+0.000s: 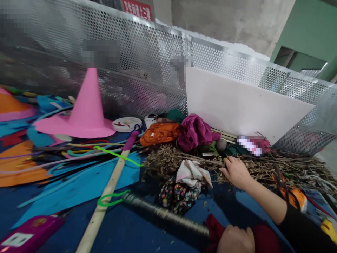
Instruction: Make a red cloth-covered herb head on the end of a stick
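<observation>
My right hand (235,172) reaches in from the right, its fingers closed around thin stems in a pile of dried twigs (163,161). At the bottom edge my left hand (236,240) is wrapped over dark red cloth (214,226), at the end of a stick bound in shiny wrapping (168,214). A green pipe cleaner (110,196) is tied to that stick's far end and loops across a pale wooden stick (105,196). Between the hands and the pale stick lie a white cloth (191,173) and a dark floral cloth (179,195).
Behind the twigs are an orange cloth bundle (160,133), a magenta cloth (196,131) and a white board (244,102) against a perforated metal screen (147,45). A pink pointed hat (88,109) stands left. Scissors (280,179) lie right; a purple tool (34,232) lies front left.
</observation>
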A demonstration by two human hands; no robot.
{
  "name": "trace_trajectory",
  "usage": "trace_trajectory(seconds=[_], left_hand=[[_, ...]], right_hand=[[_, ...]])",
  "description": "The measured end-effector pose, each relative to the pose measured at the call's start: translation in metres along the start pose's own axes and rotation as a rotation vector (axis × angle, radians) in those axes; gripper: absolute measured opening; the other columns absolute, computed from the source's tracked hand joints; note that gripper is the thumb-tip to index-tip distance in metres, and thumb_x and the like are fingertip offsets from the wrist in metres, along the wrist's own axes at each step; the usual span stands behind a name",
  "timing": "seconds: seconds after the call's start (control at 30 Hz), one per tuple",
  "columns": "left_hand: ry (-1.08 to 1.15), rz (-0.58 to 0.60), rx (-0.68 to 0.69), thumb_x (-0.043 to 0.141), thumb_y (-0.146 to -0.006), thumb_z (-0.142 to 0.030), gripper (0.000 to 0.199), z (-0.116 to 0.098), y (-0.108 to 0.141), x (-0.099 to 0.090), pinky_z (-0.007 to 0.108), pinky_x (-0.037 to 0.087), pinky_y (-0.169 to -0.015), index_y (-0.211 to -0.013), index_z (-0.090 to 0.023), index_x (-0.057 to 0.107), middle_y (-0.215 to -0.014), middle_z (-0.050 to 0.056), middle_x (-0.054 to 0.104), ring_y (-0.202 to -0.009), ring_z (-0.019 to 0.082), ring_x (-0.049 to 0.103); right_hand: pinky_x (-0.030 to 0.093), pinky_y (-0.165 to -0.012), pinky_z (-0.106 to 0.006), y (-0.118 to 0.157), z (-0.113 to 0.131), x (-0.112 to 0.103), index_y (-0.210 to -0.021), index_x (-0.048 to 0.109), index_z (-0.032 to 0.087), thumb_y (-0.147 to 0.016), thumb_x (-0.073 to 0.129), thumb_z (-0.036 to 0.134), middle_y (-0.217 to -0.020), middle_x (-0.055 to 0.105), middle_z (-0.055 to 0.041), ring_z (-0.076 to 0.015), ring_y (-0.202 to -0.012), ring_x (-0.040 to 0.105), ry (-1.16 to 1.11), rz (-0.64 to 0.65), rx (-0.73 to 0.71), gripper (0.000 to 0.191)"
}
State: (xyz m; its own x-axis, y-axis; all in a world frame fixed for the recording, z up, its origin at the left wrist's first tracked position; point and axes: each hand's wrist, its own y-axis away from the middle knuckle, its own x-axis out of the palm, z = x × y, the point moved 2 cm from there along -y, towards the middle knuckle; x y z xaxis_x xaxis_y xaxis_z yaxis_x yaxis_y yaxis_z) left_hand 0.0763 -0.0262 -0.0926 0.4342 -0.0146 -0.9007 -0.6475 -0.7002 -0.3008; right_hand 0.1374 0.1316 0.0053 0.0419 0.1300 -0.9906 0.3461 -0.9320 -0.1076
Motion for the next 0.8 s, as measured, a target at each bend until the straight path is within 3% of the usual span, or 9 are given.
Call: trace_trajectory(seconds=[0.13, 0.33, 0.43, 0.57, 0.63, 0.7, 0.8], left_hand=[[-0.032, -0.019, 0.014, 0.057, -0.077, -0.005, 0.015, 0.002, -0.005, 0.009, 0.027, 0.039, -0.047, -0.066, -0.012, 0.066, -0.053, 0.011, 0.063, -0.047, 0.019, 0.059], [-0.135, -0.129, 0.113, 0.055, -0.081, -0.007, 0.013, 0.007, 0.004, 0.021, 0.027, 0.036, -0.046, -0.071, -0.014, 0.062, -0.052, 0.006, 0.062, -0.045, 0.018, 0.059], [-0.146, -0.107, 0.105, 0.055, -0.081, -0.007, 0.013, 0.008, 0.004, 0.024, 0.026, 0.037, -0.048, -0.072, -0.013, 0.061, -0.053, 0.007, 0.062, -0.047, 0.018, 0.060], [-0.077, -0.005, 0.100, 0.056, -0.081, -0.007, 0.013, 0.005, 0.000, 0.014, 0.026, 0.039, -0.048, -0.071, -0.011, 0.063, -0.055, 0.008, 0.063, -0.049, 0.018, 0.061], [-0.014, 0.047, 0.067, 0.059, -0.084, -0.011, 0.010, 0.004, 0.000, 0.005, 0.027, 0.046, -0.053, -0.076, -0.010, 0.065, -0.063, 0.009, 0.066, -0.056, 0.017, 0.063], [0.022, 0.064, 0.045, 0.060, -0.089, -0.022, 0.014, 0.004, 0.004, -0.005, 0.031, 0.054, -0.067, -0.095, -0.010, 0.065, -0.086, 0.009, 0.068, -0.075, 0.018, 0.065], [0.024, 0.058, 0.045, 0.057, -0.092, -0.034, 0.034, 0.004, 0.010, -0.015, 0.041, 0.054, -0.084, -0.119, -0.014, 0.056, -0.117, 0.010, 0.060, -0.100, 0.021, 0.061]], right_hand=[[0.040, -0.097, -0.043, 0.013, 0.009, 0.014, -0.123, 0.054, 0.015, -0.097, 0.040, 0.044, -0.117, 0.061, -0.0157, -0.0290, -0.112, 0.055, 0.024, -0.057, 0.003, 0.041], [0.040, -0.096, -0.042, 0.014, 0.011, 0.015, -0.120, 0.056, 0.013, -0.098, 0.039, 0.041, -0.114, 0.063, -0.0153, -0.0282, -0.110, 0.057, 0.006, -0.035, 0.004, 0.040], [0.042, -0.093, -0.041, 0.014, 0.011, 0.008, -0.115, 0.059, 0.015, -0.098, 0.037, 0.040, -0.109, 0.065, -0.0136, -0.0273, -0.104, 0.060, -0.001, 0.002, 0.009, 0.037], [0.044, -0.087, -0.036, 0.008, 0.006, -0.009, -0.110, 0.062, 0.018, -0.098, 0.036, 0.045, -0.104, 0.067, -0.0123, -0.0255, -0.099, 0.063, -0.015, 0.067, 0.011, 0.040], [0.045, -0.080, -0.032, -0.007, -0.002, -0.023, -0.102, 0.066, 0.021, -0.096, 0.035, 0.054, -0.100, 0.069, -0.0105, -0.0237, -0.093, 0.065, -0.054, 0.105, 0.058, 0.045], [0.045, -0.078, -0.029, -0.033, -0.013, -0.038, -0.098, 0.068, 0.024, -0.094, 0.034, 0.061, -0.101, 0.070, -0.0086, -0.0229, -0.095, 0.066, -0.123, 0.082, 0.124, 0.050], [0.045, -0.084, -0.031, -0.089, -0.022, -0.052, -0.122, 0.056, 0.021, -0.082, 0.049, 0.070, -0.114, 0.068, -0.0121, -0.0272, -0.107, 0.063, -0.275, -0.037, 0.237, 0.064]])
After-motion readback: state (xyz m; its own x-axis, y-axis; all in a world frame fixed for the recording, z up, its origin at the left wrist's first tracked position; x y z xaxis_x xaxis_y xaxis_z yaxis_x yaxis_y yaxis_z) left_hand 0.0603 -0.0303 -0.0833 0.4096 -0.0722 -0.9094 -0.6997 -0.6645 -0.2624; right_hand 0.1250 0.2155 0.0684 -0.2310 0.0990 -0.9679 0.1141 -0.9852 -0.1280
